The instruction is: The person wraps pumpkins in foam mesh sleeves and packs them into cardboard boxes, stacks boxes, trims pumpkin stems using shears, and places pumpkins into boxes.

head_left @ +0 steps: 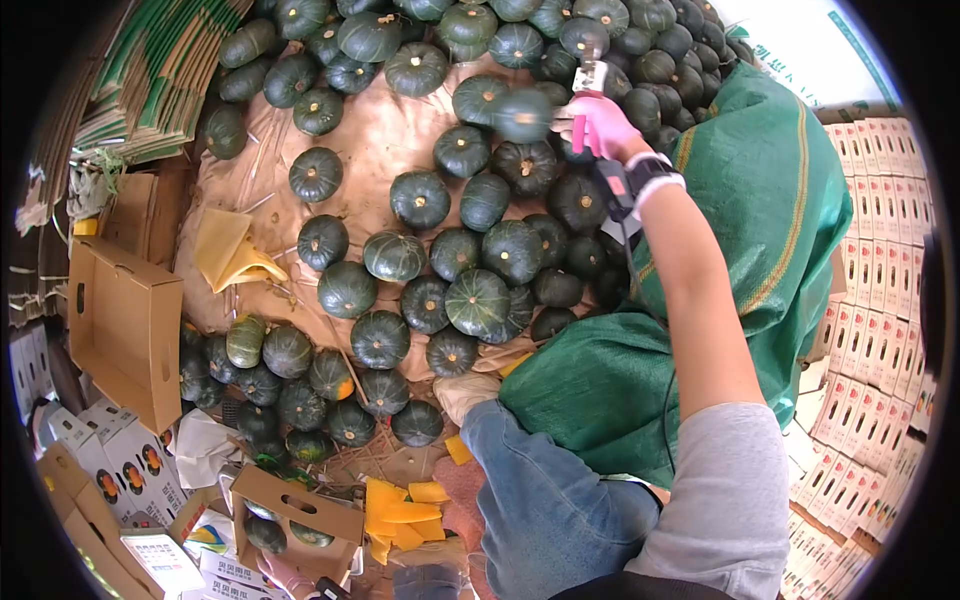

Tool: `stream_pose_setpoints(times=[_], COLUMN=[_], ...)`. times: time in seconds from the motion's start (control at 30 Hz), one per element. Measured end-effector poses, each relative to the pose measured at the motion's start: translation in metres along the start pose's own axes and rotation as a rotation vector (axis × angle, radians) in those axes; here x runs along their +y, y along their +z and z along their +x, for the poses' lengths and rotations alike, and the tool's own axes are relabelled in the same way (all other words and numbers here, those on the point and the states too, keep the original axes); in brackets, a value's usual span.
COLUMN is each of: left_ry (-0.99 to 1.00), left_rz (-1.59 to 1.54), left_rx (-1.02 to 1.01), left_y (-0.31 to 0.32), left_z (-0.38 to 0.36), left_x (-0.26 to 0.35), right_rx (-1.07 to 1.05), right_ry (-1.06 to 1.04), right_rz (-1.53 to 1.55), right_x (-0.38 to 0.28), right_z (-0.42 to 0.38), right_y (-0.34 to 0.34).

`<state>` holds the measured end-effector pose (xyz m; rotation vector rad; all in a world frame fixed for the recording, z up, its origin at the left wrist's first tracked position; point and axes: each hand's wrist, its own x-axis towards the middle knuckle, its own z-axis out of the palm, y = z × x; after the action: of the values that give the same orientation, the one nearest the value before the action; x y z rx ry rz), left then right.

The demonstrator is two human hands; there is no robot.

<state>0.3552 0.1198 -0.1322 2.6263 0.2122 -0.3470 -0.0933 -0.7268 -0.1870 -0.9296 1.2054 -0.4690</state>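
My right hand (600, 125), in a pink glove with bare fingertips, reaches to the upper middle with its fingers closed at the edge of a dark green pumpkin (522, 115), which is blurred by motion. Small devices are strapped to this hand and its wrist. Many similar pumpkins lie below and around it. At the bottom edge, my left hand (284, 575) is beside an open brown carton (310, 515) holding several pumpkins. It is nearest to one pumpkin (265, 535) at the carton's lower left; its fingertips are too hidden to read.
A green woven sack (740, 200) bulges at the right, with rows of printed cartons (890, 270) beyond it. An upright brown box (125, 330) and flattened cardboard (155, 75) are at left. Yellow scraps (405, 515) lie near my jeans-clad leg (550, 500).
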Motion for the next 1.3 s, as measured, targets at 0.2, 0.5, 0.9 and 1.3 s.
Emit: stream_pose_setpoints(times=[0.2, 0.5, 0.9, 1.3], left_ry=[-0.187, -0.273, -0.301, 0.497], left_rz=[-0.228, -0.172, -0.467, -0.025], left_rx=[0.041, 0.039, -0.070, 0.311], left_y=[0.001, -0.018, -0.006, 0.026], left_z=[-0.012, -0.026, -0.073, -0.105], left_x=[0.014, 0.015, 0.000, 0.131], right_rx=[0.427, 0.228, 0.153, -0.170], right_ry=[-0.090, 0.174, 0.285, 0.057], right_rz=[-0.633, -1.132, -0.933, -0.102], right_x=[0.003, -0.021, 0.007, 0.048], right_z=[0.010, 0.025, 0.058, -0.010], right_y=[-0.011, 0.000, -0.022, 0.003])
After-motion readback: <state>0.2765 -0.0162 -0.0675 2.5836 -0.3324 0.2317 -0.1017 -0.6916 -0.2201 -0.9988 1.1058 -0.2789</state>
